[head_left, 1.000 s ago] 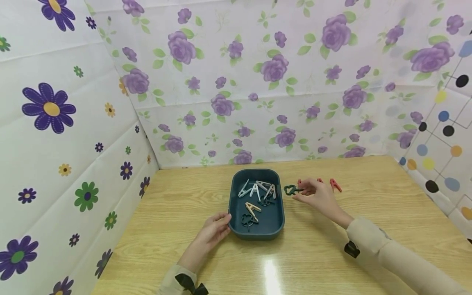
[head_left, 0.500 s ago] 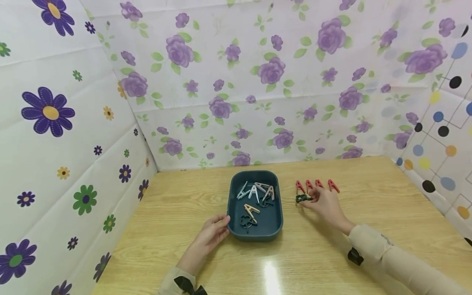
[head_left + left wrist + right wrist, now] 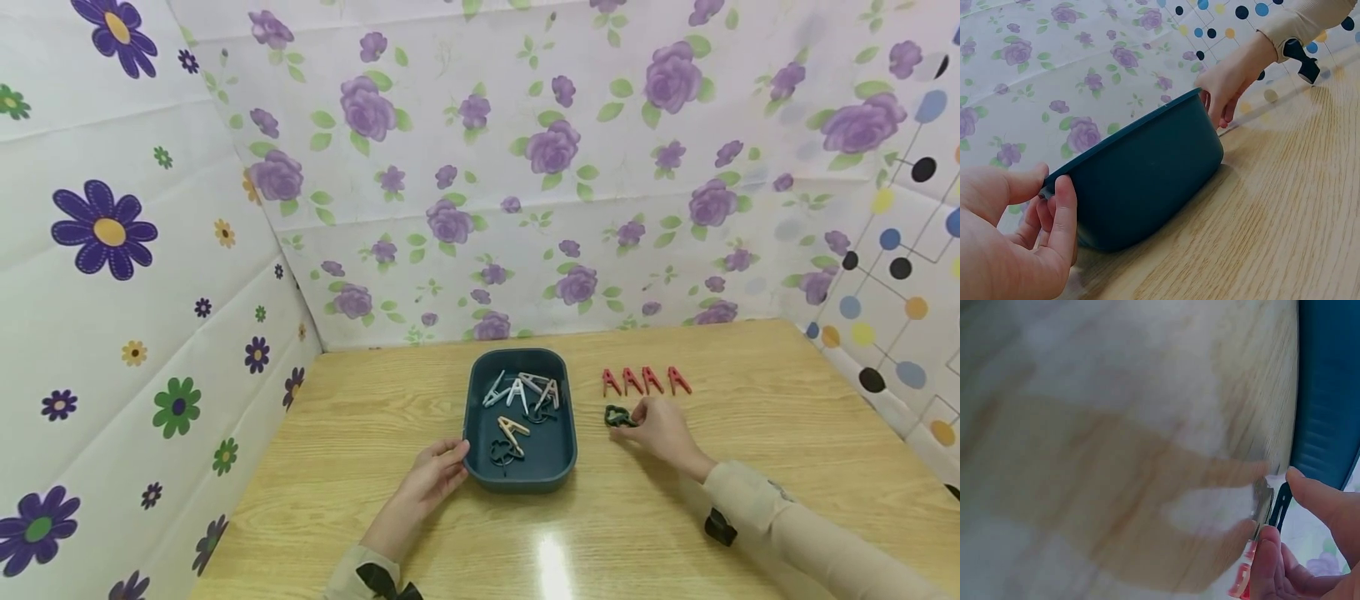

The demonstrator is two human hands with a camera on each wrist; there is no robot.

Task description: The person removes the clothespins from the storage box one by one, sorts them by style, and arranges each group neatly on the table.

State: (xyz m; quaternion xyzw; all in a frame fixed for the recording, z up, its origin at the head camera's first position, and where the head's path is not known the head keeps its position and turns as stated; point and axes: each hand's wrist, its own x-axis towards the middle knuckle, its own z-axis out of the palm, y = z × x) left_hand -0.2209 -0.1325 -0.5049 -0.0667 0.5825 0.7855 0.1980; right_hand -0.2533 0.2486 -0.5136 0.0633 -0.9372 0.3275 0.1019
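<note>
My left hand (image 3: 435, 473) pinches the near-left rim of a dark teal plastic tub (image 3: 525, 482); the left wrist view shows the thumb and fingers at the rim. Several white clothespins (image 3: 517, 393), a beige clothespin (image 3: 512, 428) and dark green clips (image 3: 502, 452) lie inside. To the right of the tub my right hand (image 3: 663, 433) pinches a dark green clip (image 3: 618, 415) with an openwork outline, low over the table. In the right wrist view this clip (image 3: 1281, 505) is edge-on between thumb and fingertips. Whether it touches the table I cannot tell.
Several red clothespins (image 3: 632, 381) lie in a row on the wooden table (image 3: 360, 400), just behind the right hand. Floral sheets (image 3: 450, 167) hang along the table's back and left; a dotted sheet (image 3: 900, 333) hangs at the right.
My right hand has moved slightly right and nearer to me with the dark green clip, uncovering the red clothespins. The left hand stays on the tub's rim.
</note>
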